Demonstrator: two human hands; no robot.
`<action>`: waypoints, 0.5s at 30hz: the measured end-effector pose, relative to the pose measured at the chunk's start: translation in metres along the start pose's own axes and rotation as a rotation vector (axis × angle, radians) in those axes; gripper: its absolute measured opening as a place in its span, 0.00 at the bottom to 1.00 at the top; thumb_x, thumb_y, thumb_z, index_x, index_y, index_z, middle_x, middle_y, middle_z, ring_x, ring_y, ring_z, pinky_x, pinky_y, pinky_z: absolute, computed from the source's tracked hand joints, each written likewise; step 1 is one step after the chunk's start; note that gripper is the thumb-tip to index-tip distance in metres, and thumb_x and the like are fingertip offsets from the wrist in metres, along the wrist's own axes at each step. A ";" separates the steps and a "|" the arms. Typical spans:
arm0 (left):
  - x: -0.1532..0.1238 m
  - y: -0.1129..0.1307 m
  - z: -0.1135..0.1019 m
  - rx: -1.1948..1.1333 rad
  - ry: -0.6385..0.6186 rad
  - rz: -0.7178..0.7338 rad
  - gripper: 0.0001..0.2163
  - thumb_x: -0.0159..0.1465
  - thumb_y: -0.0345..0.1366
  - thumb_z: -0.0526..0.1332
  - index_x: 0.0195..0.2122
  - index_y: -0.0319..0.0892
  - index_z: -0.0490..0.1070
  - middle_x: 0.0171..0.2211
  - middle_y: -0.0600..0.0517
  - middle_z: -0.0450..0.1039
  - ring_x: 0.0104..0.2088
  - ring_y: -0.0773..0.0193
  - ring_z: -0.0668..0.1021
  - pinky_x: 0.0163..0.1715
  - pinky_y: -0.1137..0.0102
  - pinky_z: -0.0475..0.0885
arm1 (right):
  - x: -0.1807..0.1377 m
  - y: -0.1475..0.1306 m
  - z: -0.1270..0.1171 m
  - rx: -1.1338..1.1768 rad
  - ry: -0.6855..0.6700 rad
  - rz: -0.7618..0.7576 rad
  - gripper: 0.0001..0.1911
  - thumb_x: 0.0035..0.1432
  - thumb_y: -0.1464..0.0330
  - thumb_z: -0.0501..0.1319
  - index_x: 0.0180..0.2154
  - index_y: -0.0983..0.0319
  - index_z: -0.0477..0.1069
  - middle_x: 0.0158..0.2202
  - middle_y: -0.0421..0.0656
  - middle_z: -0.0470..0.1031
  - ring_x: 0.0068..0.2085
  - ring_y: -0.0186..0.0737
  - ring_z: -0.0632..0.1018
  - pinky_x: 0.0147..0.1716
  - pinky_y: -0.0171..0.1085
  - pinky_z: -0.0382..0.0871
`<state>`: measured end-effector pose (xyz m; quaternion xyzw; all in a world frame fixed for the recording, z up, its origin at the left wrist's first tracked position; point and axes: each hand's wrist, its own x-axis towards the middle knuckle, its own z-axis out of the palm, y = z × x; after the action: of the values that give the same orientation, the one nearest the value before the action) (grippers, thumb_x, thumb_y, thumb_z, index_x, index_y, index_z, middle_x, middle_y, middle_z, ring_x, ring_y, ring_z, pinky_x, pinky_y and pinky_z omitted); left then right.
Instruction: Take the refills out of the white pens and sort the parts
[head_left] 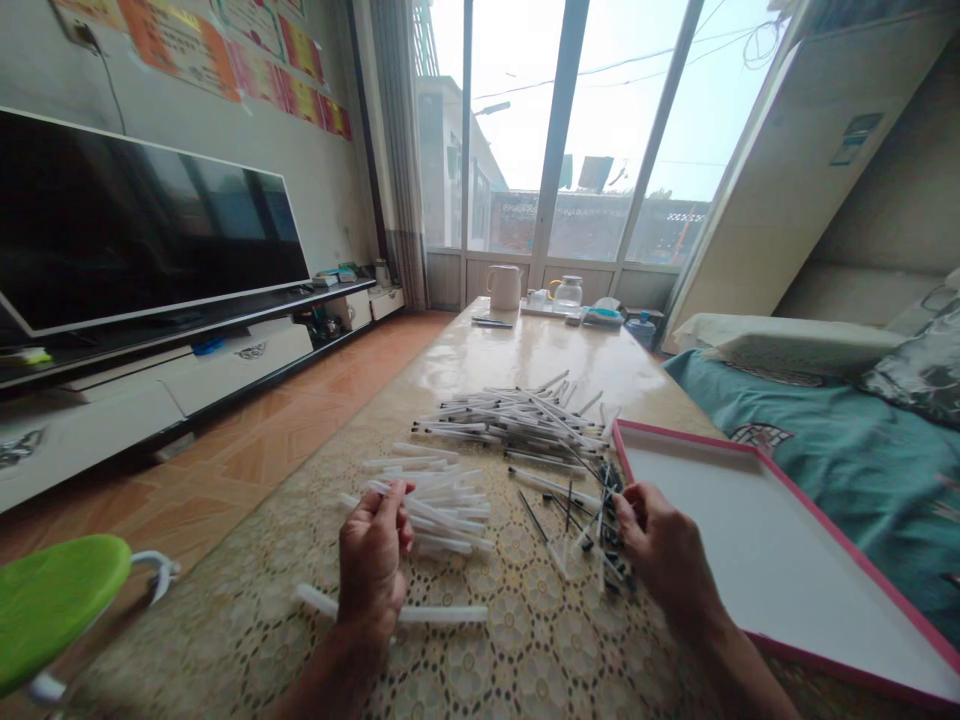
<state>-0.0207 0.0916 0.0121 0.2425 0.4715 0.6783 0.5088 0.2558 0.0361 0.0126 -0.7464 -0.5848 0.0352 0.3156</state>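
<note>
My left hand (373,560) is closed in a pinch on a white pen barrel whose tip shows above the fingers, over a loose pile of white pen barrels (439,505). My right hand (664,555) is closed over a scatter of thin black refills and small caps (592,520), fingers pinched on something I cannot make out. A larger heap of assembled pens (517,418) lies farther up the patterned table (525,640). One long white barrel (442,613) lies beside my left wrist.
A white tray with a pink rim (765,540) lies right of my right hand. A jug (504,287), glass pot and small items stand at the table's far end. A TV on a low cabinet stands left, a green stool (56,600) near left, a teal sofa right.
</note>
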 end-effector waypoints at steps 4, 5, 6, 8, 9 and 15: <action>0.003 -0.006 -0.003 0.058 -0.056 0.013 0.12 0.47 0.37 0.66 0.31 0.36 0.70 0.10 0.65 0.54 0.09 0.80 0.54 0.07 0.83 0.49 | 0.002 0.006 0.001 -0.347 0.132 0.182 0.07 0.58 0.65 0.52 0.34 0.62 0.64 0.20 0.45 0.72 0.22 0.43 0.74 0.20 0.33 0.56; 0.003 -0.006 -0.003 0.063 -0.064 0.015 0.13 0.47 0.37 0.66 0.32 0.36 0.70 0.10 0.65 0.53 0.09 0.80 0.54 0.07 0.83 0.48 | 0.002 0.005 0.001 -0.368 0.129 0.188 0.08 0.59 0.64 0.52 0.35 0.63 0.64 0.20 0.45 0.72 0.22 0.43 0.75 0.20 0.33 0.56; 0.003 -0.006 -0.003 0.064 -0.068 0.020 0.14 0.48 0.37 0.65 0.34 0.37 0.70 0.11 0.65 0.53 0.09 0.80 0.53 0.07 0.83 0.48 | 0.001 0.004 0.000 -0.375 0.131 0.185 0.09 0.59 0.63 0.52 0.36 0.63 0.64 0.20 0.45 0.72 0.22 0.43 0.75 0.20 0.33 0.56; 0.001 -0.004 -0.002 0.060 -0.067 0.041 0.18 0.48 0.37 0.65 0.40 0.39 0.69 0.12 0.66 0.53 0.09 0.80 0.53 0.08 0.83 0.49 | 0.001 -0.001 -0.001 -0.372 0.180 0.156 0.10 0.59 0.62 0.52 0.37 0.63 0.64 0.25 0.46 0.74 0.24 0.43 0.75 0.20 0.33 0.56; 0.000 -0.003 -0.001 0.056 -0.057 0.057 0.20 0.49 0.37 0.65 0.43 0.40 0.67 0.13 0.65 0.54 0.10 0.79 0.54 0.08 0.83 0.50 | 0.000 -0.005 -0.002 -0.361 0.222 0.134 0.09 0.58 0.63 0.52 0.36 0.63 0.63 0.27 0.46 0.74 0.24 0.43 0.75 0.21 0.33 0.56; -0.007 0.000 0.003 0.077 -0.019 0.106 0.26 0.50 0.37 0.63 0.52 0.46 0.60 0.17 0.63 0.61 0.11 0.78 0.59 0.09 0.83 0.53 | -0.002 -0.039 -0.002 -0.097 0.014 -0.093 0.08 0.60 0.67 0.50 0.29 0.60 0.63 0.22 0.39 0.71 0.23 0.35 0.73 0.24 0.31 0.59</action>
<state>-0.0160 0.0865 0.0149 0.2928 0.4789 0.6834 0.4668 0.2224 0.0381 0.0335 -0.7330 -0.6177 -0.0134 0.2844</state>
